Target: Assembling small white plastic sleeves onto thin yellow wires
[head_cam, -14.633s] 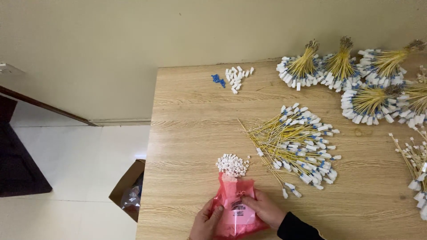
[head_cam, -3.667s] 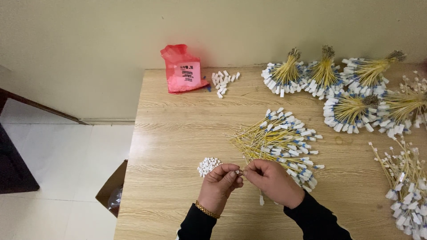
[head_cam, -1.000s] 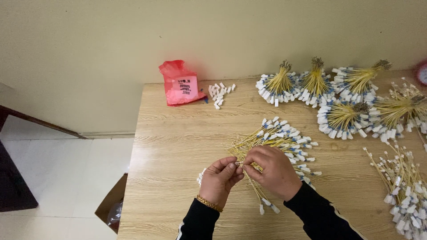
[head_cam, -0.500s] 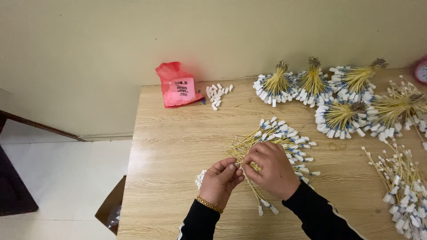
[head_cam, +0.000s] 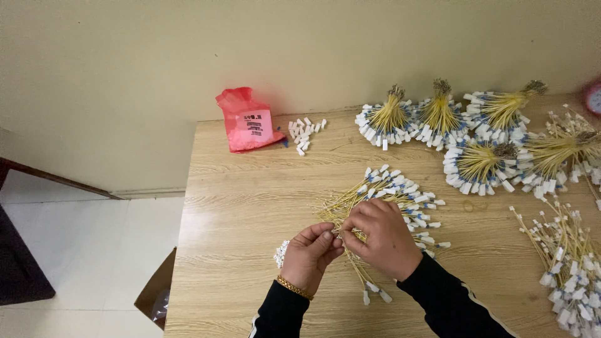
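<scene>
Yellow wires (head_cam: 393, 201) with white end plugs lie fanned on the wooden table (head_cam: 250, 206), at 12 o'clock from my hands. My left hand (head_cam: 311, 251) and right hand (head_cam: 380, 236) meet fingertip to fingertip, both pinching one small part between them, too small to identify. White plugs (head_cam: 281, 253) sit at 9 o'clock beside my left hand. Red bag (head_cam: 246, 119) at 11 o'clock; tied wire bundles (head_cam: 482, 125) at 1 o'clock.

Both hands (head_cam: 354, 241) pinch yellow wires (head_cam: 382, 197) on table (head_cam: 238, 213).
</scene>
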